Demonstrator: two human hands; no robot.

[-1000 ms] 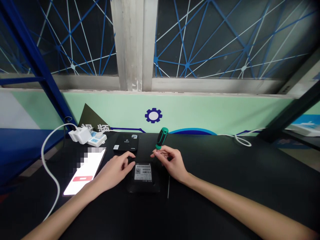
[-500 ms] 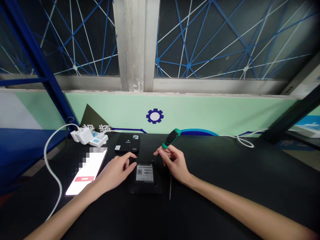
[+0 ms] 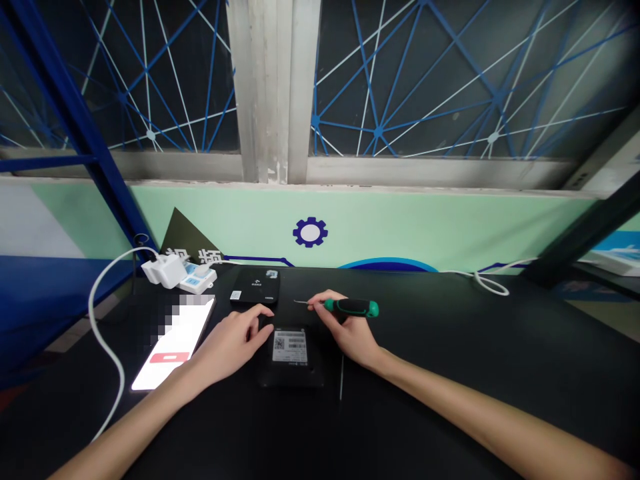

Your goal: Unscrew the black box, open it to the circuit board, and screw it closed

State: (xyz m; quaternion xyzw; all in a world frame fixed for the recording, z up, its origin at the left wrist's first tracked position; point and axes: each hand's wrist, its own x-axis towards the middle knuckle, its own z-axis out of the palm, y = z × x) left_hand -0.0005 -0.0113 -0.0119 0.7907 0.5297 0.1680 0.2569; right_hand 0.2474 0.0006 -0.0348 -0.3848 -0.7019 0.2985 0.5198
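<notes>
The right hand [image 3: 351, 335] pinches a green-handled screwdriver [image 3: 351, 307], lying level just above center-bottom of the frame, shaft pointing left. The left hand [image 3: 231, 347], half open and empty, has its fingertips at the edge of a black device [image 3: 290, 377].

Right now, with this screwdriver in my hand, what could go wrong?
The tip of the green-and-black screwdriver in your right hand points just past your left hand's fingertips, so a slip could jab them. It could also scratch the labelled black device below it. Your left wrist is beside the lit smartphone, which might get nudged.
</notes>
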